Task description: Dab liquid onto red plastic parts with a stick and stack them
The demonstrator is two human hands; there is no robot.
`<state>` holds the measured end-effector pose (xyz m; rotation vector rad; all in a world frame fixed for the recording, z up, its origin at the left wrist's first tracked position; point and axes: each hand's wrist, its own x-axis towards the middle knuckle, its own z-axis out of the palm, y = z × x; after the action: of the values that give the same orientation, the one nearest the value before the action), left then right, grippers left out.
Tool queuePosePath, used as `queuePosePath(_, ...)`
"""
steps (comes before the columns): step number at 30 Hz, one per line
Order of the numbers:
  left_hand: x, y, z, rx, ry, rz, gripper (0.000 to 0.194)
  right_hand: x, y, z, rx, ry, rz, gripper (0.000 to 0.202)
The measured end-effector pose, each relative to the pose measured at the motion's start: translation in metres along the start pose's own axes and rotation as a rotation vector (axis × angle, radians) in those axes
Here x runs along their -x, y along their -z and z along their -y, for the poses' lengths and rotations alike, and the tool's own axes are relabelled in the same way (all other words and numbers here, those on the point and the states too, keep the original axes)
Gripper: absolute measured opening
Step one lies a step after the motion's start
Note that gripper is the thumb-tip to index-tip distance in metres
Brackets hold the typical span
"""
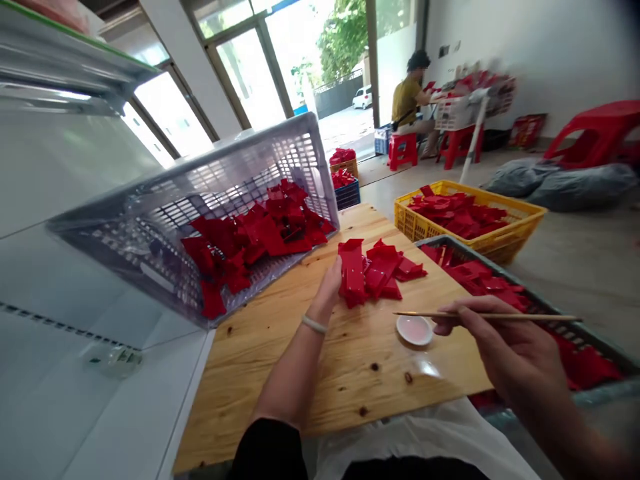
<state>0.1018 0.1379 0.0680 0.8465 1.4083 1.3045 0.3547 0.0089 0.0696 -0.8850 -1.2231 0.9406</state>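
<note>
My left hand (331, 283) is at the left edge of a small pile of red plastic pieces (383, 270) on the wooden table (300, 353). Its fingers are mostly hidden behind an upright red piece (353, 273), so its grip on that piece is unclear. In my right hand (493, 330) a thin wooden brush (520, 317) is pinched, held nearly level with its tip pointing left. The tip hovers over the upper edge of a small white dish (415, 330) with pale pinkish contents.
A tilted grey crate (320, 173) of red pieces leans at the table's left rear. Right of the table stand a yellow crate (525, 212) and a dark green crate (475, 248), both holding red pieces. A person (407, 100) sits farther back beside red stools.
</note>
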Motion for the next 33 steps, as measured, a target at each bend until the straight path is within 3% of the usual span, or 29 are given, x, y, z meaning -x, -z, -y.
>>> queuePosePath(3,-0.022,-0.017,-0.011,-0.157,-0.019,-0.009,0.026,-0.007,0.02,0.006,-0.001,0.054,-0.067,0.016)
queuePosePath(6,-0.022,-0.019,-0.02,-0.301,-0.088,-0.046,0.014,-0.024,0.055,0.016,-0.016,0.115,-0.236,0.017)
queuePosePath(10,-0.007,-0.006,-0.027,-0.438,-0.2,-0.111,0.032,-0.037,0.11,0.022,0.12,0.185,-0.461,0.017)
queuePosePath(12,0.012,-0.006,-0.024,-0.47,-0.287,-0.117,0.035,-0.034,0.119,0.021,0.272,0.239,-0.471,0.015)
queuePosePath(14,0.042,-0.018,-0.016,-0.455,-0.301,0.11,0.041,-0.029,0.108,0.017,0.431,0.354,-0.324,0.021)
queuePosePath(17,0.09,-0.05,0.0,-0.313,-0.087,0.55,0.044,-0.024,0.065,0.003,0.575,0.715,0.027,0.04)
queuePosePath(19,0.112,-0.068,0.011,-0.171,0.049,0.648,0.037,-0.024,0.037,-0.007,0.693,0.811,0.09,0.042)
queuePosePath(21,0.121,-0.076,0.02,-0.041,0.105,0.578,0.035,-0.025,0.022,-0.018,0.792,0.799,0.111,0.043)
queuePosePath(24,0.111,-0.07,0.033,0.041,0.141,0.439,0.037,-0.021,0.02,-0.033,0.903,0.792,0.153,0.043)
queuePosePath(28,0.097,-0.06,0.051,0.055,0.269,0.437,0.04,-0.011,0.029,-0.045,1.034,0.74,0.163,0.044)
queuePosePath(33,0.111,-0.076,0.047,0.004,0.235,0.282,0.043,-0.006,0.025,-0.044,1.025,0.601,0.234,0.056)
